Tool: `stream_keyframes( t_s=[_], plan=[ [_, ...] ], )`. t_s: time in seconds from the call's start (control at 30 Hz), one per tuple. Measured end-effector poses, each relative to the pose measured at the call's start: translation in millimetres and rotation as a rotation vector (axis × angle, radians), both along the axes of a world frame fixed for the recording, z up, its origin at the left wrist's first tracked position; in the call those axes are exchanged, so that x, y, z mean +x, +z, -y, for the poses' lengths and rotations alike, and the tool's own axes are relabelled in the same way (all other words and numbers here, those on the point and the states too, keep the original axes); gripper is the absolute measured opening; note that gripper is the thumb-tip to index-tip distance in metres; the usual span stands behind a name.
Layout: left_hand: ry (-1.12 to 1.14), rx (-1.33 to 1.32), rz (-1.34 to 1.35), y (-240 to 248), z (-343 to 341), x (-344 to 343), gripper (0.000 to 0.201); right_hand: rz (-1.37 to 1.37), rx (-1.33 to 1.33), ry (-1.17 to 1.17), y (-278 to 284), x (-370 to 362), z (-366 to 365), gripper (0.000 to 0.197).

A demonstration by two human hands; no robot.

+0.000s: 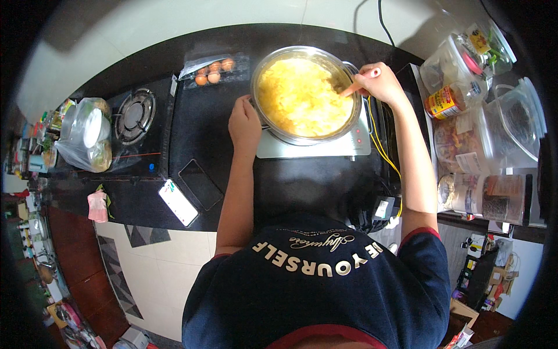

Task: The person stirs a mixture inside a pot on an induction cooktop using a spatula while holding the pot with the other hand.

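Observation:
A wide steel pot (277, 136) full of a lumpy yellow food (302, 96) stands on a white electric cooktop (317, 149). At the pot's left side, my left hand (244, 121) is closed round its handle, which the fingers mostly hide. My right hand (381, 83), over the right rim, is closed on a light brown stirring utensil (350, 89) with a pinkish handle end. The utensil slants down into the yellow food, so its head is hidden and I cannot tell whether it is a spoon or a spatula.
Several brown eggs (214, 76) lie in a plastic pack behind left. A gas burner (135, 115), a filled plastic bag (87, 142) and two phones, one white-screened (178, 203), one dark (200, 184), are left. Yellow cable (381, 145) runs beside the cooktop. Clear food tubs (465, 139) line the right.

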State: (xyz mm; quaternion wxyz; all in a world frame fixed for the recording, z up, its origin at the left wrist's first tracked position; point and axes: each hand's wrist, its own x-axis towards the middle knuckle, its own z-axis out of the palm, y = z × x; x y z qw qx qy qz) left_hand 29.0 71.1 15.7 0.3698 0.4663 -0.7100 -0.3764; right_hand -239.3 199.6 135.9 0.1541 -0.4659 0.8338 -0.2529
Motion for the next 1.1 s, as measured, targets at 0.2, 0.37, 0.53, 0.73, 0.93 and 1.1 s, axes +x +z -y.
stream_keyframes(
  t_s=[0.2, 0.37, 0.53, 0.73, 0.93, 1.1],
  plan=[
    [0.000, -0.008, -0.016, 4.9, -2.4, -1.8, 0.033, 0.453, -0.066, -0.081, -15.2, 10.7, -24.0, 0.019],
    [-0.001, -0.012, -0.033, 0.5, -0.9, -2.1, 0.033, 0.614, -0.074, -0.129, -22.9, 38.6, -19.7, 0.024],
    [0.006, 0.002, -0.013, 2.0, -0.9, -2.4, 0.033, 0.729, -0.168, -0.216, -37.5, 61.9, -8.7, 0.027],
    [-0.014, 0.027, 0.001, 2.6, -0.9, -1.9, 0.034, 0.938, -0.377, -0.374, -50.7, 75.3, 1.6, 0.023],
    [-0.005, 0.027, 0.024, 5.1, -1.2, -0.7, 0.033, 0.898, -0.589, -0.404, -39.2, 55.5, -0.9, 0.023],
    [0.005, 0.023, 0.022, 4.5, -1.0, -0.1, 0.033, 0.688, -0.704, -0.315, -30.2, 49.0, -1.4, 0.018]
  ],
)
